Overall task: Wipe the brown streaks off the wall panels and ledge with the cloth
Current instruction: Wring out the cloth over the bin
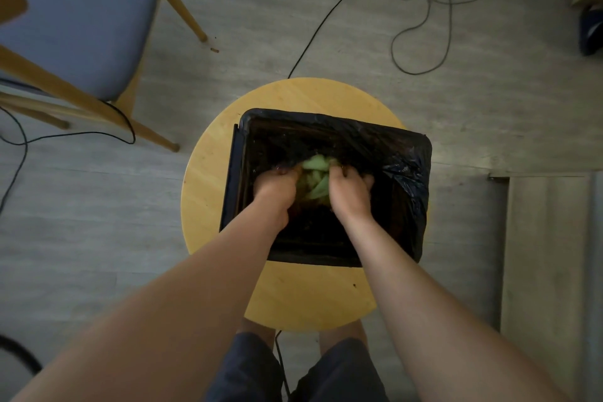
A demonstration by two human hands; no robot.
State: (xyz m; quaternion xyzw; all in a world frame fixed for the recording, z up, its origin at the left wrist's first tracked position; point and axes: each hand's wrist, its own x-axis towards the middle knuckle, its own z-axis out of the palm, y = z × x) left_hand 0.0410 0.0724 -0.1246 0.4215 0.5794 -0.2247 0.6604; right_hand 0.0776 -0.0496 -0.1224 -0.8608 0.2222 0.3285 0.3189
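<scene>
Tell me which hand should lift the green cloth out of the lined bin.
Either; slightly the right hand. Both hands grip the green cloth inside the bin, but more of it bunches against the right; the left hand holds only its edge.

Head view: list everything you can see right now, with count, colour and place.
cloth: one, light green, bunched between both hands inside the bin
bin: one, black, bag-lined, on the stool
stool: one, round, yellow wood, centre
chair: one, blue seat, wooden legs, upper left
cables: several, dark, looped on the floor
floor: grey planks
left hand: gripping the cloth
right hand: gripping the cloth
shorts: dark, bottom centre
</scene>
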